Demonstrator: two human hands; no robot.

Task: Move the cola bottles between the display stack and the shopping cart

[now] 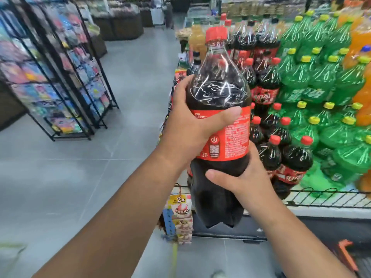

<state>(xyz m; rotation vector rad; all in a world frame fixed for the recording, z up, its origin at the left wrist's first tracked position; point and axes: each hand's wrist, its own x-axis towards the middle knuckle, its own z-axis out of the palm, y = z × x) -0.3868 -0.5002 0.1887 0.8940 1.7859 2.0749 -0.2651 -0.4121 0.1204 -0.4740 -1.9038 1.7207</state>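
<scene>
A large cola bottle [218, 93] with a red cap and red label is held upright in the air in front of me, in the middle of the head view. My left hand [192, 125] grips it around the label, thumb across the front. My right hand [241, 177] grips its lower body from the right, thumb on the front. Behind it to the right rises the display stack of cola bottles [281, 153] with red caps. An orange and dark piece at the bottom right [349, 255] may be the shopping cart; too little shows to tell.
Green soda bottles [321, 93] and orange ones [359, 47] fill the stack's right side, behind a low black wire fence [325, 197]. Snack packets [180, 215] hang at the stack's left corner. Black wire racks of packets [60, 77] stand left across a grey tiled aisle [128, 81].
</scene>
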